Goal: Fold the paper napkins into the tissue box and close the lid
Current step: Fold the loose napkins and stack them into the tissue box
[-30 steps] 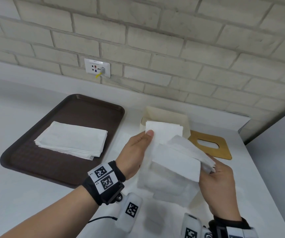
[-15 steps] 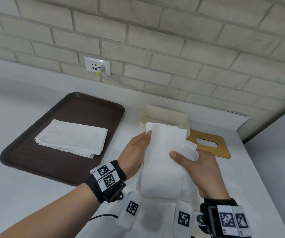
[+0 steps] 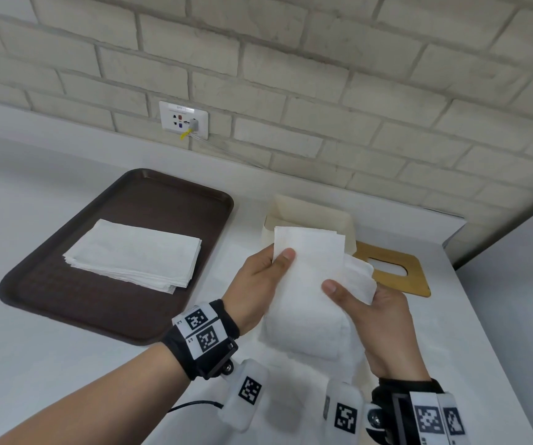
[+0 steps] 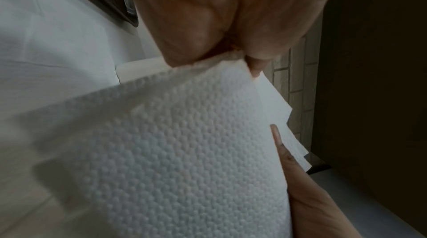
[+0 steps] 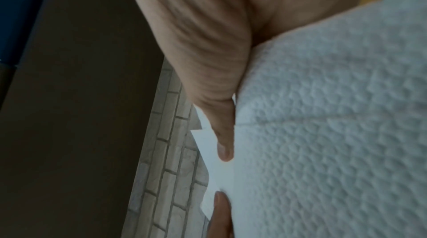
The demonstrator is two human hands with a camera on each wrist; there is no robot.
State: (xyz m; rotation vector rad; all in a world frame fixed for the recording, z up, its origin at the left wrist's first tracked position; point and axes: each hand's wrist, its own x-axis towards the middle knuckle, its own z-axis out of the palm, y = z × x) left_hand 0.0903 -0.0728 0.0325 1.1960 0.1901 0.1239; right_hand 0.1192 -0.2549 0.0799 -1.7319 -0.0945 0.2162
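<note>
The folded wad of napkins (image 3: 306, 284) was held up in front of the open tissue box (image 3: 310, 216), both hands pinching it. The left hand (image 3: 255, 284) kept its thumb on the upper left edge; the right hand (image 3: 377, 319) had settled lower, thumb across the front. The lid (image 3: 393, 268) lay beside the box, spare napkins (image 3: 133, 255) unmoved on the tray (image 3: 66, 290).

Folded napkins, open box, lid lying aside

White embossed paper napkins (image 3: 310, 284) are being held folded before the open cream tissue box (image 3: 314, 216); its flat wooden slotted lid (image 3: 396, 271) is lying just beside.
</note>
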